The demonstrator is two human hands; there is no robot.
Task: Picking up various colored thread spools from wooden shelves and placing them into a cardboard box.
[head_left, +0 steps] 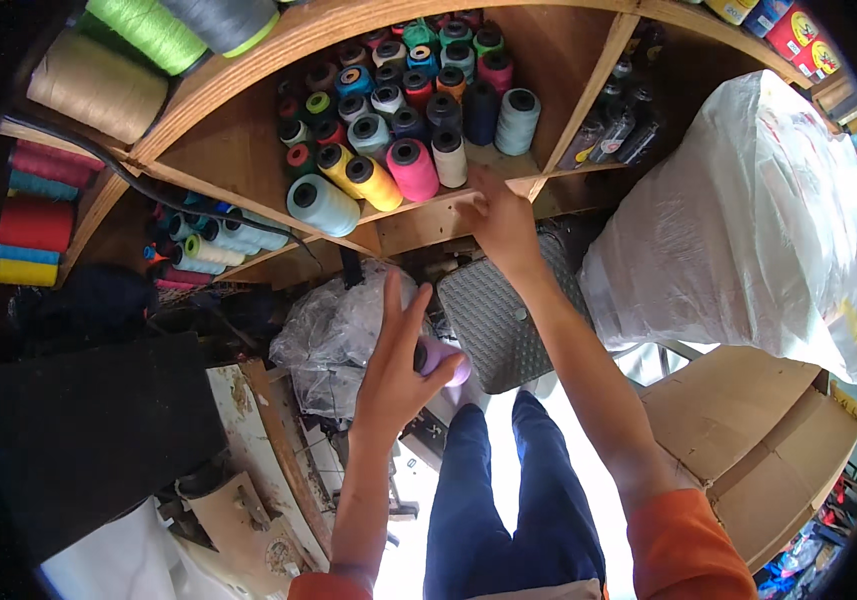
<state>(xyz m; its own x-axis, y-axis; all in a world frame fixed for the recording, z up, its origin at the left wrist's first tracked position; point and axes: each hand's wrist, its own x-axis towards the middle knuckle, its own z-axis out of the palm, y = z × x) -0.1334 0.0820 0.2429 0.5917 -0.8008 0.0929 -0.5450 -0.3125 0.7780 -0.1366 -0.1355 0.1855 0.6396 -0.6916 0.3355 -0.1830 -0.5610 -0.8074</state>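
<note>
My left hand (388, 370) is in front of the shelf, with two fingers stretched upward. Between its thumb and palm it holds a lilac thread spool (453, 362), partly hidden by the hand. My right hand (504, 228) reaches up to the shelf's front edge, its fingers apart and no object seen in them. Closest to those fingers is a cream thread spool (449, 160), and a gap shows between them. Beside it on the shelf stand a pink spool (412, 172), two yellow spools (373, 183) and a pale blue spool (323, 205).
Several more spools fill the wooden shelf (458, 222). Below are a grey textured panel (503, 345) and a crumpled clear plastic bag (320, 335). A large white plastic-wrapped bundle (728, 230) and a cardboard box (728, 410) stand at the right. A black board (98, 430) lies left.
</note>
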